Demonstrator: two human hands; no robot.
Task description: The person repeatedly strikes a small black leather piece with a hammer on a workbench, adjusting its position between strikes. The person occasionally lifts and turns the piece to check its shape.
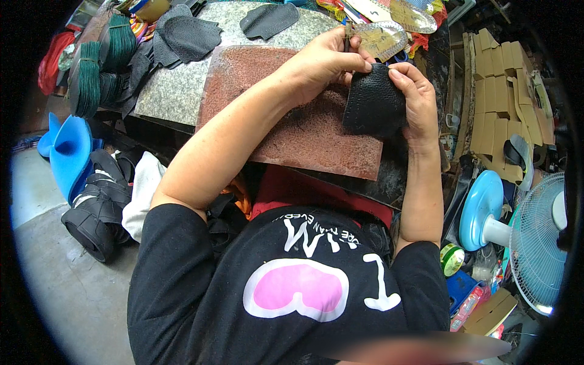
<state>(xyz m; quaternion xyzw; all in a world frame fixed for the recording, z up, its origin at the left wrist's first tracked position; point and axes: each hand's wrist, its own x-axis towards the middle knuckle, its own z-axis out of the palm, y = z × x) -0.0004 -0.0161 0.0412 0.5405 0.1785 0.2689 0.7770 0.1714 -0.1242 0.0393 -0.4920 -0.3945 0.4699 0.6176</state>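
A piece of black grained leather [374,102] hangs between my two hands over the bench, with a line of stitching or small holes along its edge. Its upper left corner is pinched by my left hand [322,64]. A thin dark tool also shows between those fingers, but its kind is hard to make out. On the other side, my right hand [421,104] grips the upper right edge between thumb and fingers. Just beyond the leather lies a clear, yellowed shoe-shaped piece [384,41]. The leather hides part of the reddish board [316,146] beneath it.
Cut black leather pieces [182,39] and another one [269,20] lie on the speckled bench top [164,97]. Green cord bundles [88,79] hang at the left edge. Black sandals [100,204] sit at floor level. Right: a blue fan [538,243] and stacked cardboard [505,91].
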